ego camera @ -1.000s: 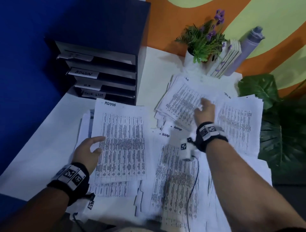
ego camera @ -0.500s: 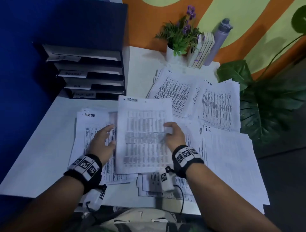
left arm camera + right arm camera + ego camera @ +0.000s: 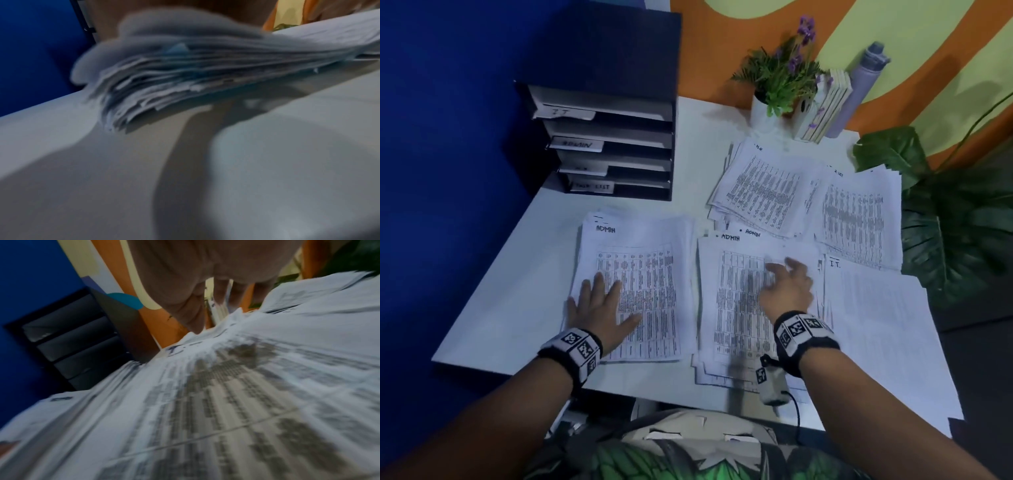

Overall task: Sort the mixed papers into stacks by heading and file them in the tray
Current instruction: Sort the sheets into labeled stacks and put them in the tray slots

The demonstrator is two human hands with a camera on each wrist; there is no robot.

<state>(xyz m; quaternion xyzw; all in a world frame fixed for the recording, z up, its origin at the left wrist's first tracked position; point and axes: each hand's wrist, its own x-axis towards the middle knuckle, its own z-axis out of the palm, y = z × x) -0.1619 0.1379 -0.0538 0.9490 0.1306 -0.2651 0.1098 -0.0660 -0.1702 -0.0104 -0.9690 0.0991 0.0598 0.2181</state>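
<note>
A stack of printed sheets headed ADMIN [image 3: 640, 274] lies at the left of the white table [image 3: 524, 274]. My left hand [image 3: 599, 305] rests flat on its lower left part, fingers straight. To its right lies the mixed pile [image 3: 739, 301], topped by another ADMIN sheet. My right hand [image 3: 787, 284] hovers over it with fingers loosely spread, holding nothing. A sheet headed I.T. [image 3: 876, 325] lies at the right. Two more stacks [image 3: 763, 192] [image 3: 859, 222] sit behind. The black tray [image 3: 616, 144] with labelled shelves stands at the back left. The left wrist view shows the stack's edge [image 3: 185, 81].
A potted plant [image 3: 780, 82], some books [image 3: 825, 106] and a grey bottle [image 3: 859, 85] stand at the table's back. A big-leafed plant [image 3: 955, 219] crowds the right edge. A blue wall is on the left.
The ADMIN sheet my right hand carried now lies on the left stack. My right hand has let go and moved back right over the mixed pile. My left hand now presses flat.
</note>
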